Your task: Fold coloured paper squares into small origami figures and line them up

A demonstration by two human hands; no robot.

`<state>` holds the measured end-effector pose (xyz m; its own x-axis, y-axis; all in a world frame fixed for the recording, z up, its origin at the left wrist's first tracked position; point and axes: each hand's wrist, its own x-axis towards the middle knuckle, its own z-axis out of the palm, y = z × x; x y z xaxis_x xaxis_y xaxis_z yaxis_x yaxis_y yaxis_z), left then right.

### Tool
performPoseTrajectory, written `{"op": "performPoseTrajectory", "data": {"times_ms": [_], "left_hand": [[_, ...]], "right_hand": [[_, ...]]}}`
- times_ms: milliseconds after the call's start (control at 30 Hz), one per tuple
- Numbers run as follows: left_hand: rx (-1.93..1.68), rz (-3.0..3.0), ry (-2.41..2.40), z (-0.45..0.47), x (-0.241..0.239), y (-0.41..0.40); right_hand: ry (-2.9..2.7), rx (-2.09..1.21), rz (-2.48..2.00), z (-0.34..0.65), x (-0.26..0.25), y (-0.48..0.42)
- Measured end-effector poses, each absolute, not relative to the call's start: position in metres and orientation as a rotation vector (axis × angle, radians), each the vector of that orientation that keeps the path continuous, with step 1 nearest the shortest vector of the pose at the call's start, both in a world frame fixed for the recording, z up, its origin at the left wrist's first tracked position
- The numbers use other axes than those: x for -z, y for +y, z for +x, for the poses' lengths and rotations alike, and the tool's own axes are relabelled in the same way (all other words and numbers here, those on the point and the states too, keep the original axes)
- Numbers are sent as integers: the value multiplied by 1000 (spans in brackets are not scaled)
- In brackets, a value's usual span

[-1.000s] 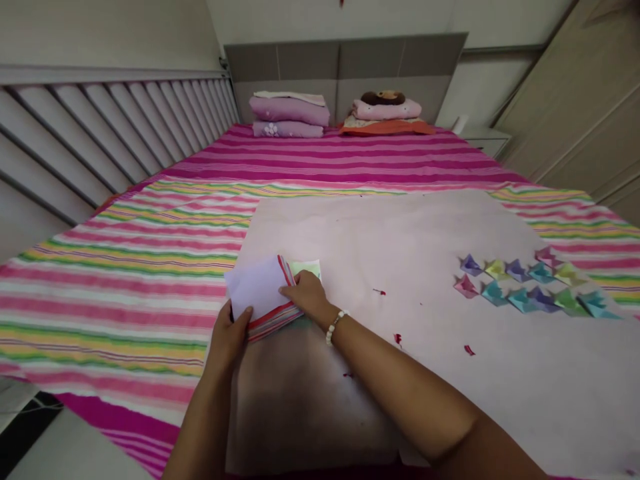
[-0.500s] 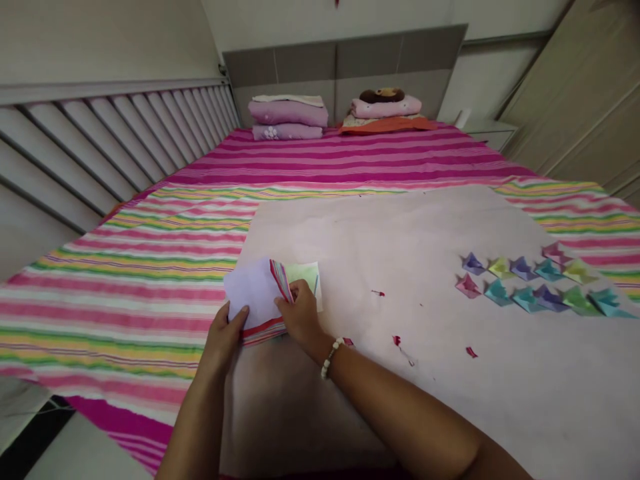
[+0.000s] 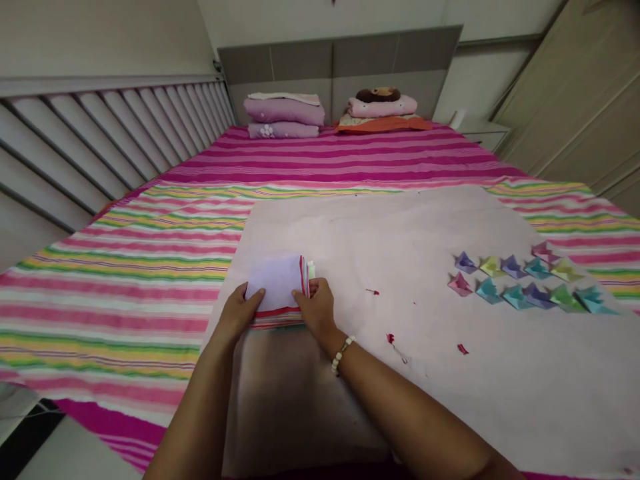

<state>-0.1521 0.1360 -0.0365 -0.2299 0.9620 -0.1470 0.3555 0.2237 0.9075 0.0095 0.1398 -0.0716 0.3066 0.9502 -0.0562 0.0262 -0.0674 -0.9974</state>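
Note:
A stack of coloured paper squares (image 3: pixel 278 287), lilac on top with red and green edges showing, lies on a large pale pink sheet (image 3: pixel 400 240) spread over the bed. My left hand (image 3: pixel 241 313) grips the stack's near left corner. My right hand (image 3: pixel 315 308) pinches its right edge, fingers closed on the sheets; a bead bracelet circles that wrist. Both hands hold the stack squared up and flat against the sheet.
Several small folded paper shapes (image 3: pixel 525 283) in purple, green, teal and pink lie in rows at the right. Red paper scraps (image 3: pixel 391 340) dot the sheet. Folded bedding (image 3: pixel 283 113) and a soft toy (image 3: pixel 381 95) sit by the headboard. A slatted rail (image 3: pixel 100 140) runs along the left.
The fanned, tilted stack has been gathered and squared up. My right hand slid from on top of it to its right edge, and the green sheet is now almost covered.

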Motion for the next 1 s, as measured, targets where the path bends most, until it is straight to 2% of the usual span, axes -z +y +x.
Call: {"op": "performPoseTrajectory", "data": {"times_ms": [333, 1000], "left_hand": [[-1000, 1169, 1712, -145, 35, 143], [-1081, 1058, 1670, -140, 37, 138]], "right_hand": [[-1072, -889, -1556, 23, 68, 140], [-1267, -1015, -1420, 31, 66, 161]]}}
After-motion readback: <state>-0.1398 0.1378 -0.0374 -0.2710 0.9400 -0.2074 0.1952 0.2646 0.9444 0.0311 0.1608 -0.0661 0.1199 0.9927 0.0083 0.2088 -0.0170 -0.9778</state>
